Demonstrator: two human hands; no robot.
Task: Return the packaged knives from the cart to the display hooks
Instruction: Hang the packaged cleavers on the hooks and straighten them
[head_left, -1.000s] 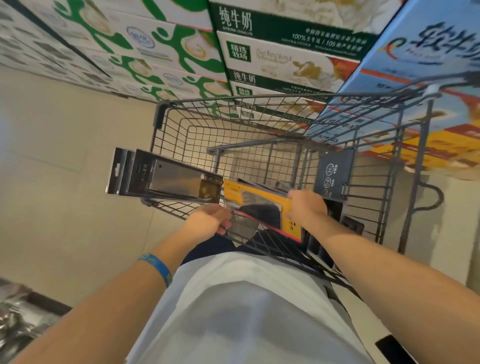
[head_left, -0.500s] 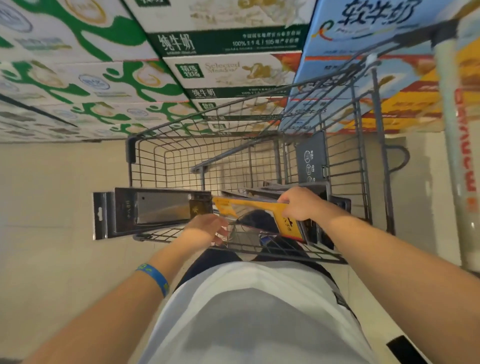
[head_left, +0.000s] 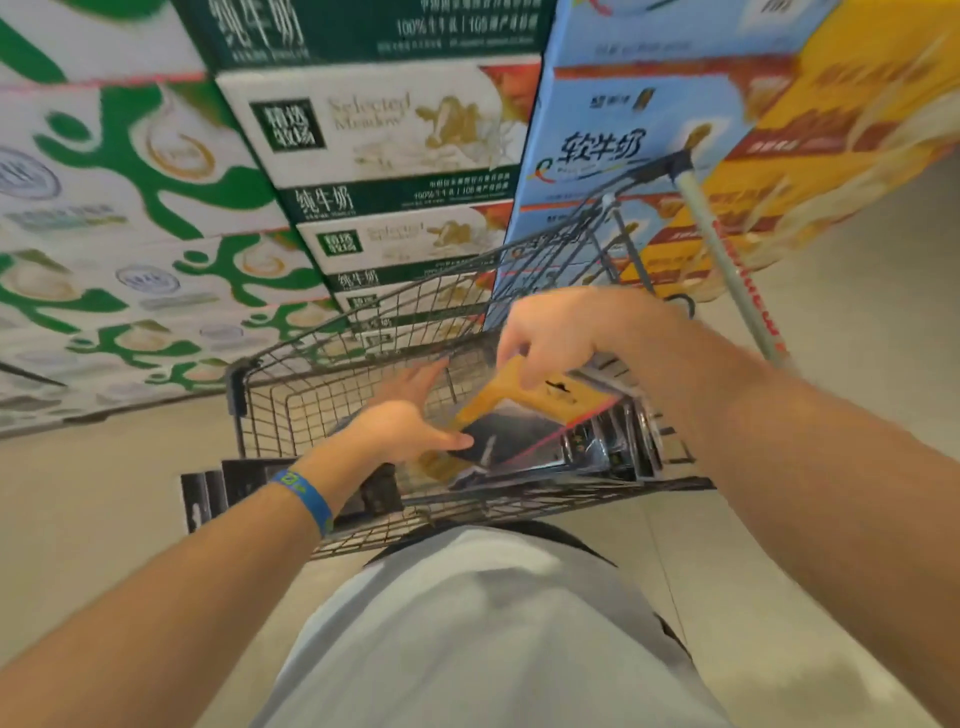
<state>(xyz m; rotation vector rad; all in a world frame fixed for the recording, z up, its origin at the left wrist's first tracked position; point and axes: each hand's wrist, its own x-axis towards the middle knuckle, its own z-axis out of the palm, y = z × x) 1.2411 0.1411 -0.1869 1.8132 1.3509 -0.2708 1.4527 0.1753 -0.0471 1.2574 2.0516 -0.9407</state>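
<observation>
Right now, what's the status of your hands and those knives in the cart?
Right hand pinches yellow knife pack. Left hand flat at its lower end. Over cart, no hooks in view.

one cart (head_left: 270, 410); one yellow knife package (head_left: 527, 397); several dark knife packages (head_left: 244, 480), count unclear; left hand (head_left: 408, 428), right hand (head_left: 553, 332): two.

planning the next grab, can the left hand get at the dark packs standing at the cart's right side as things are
Probably not directly: the yellow pack, pinched by the right hand, slants between the left hand and the dark packs, so it would have to reach around it.
</observation>
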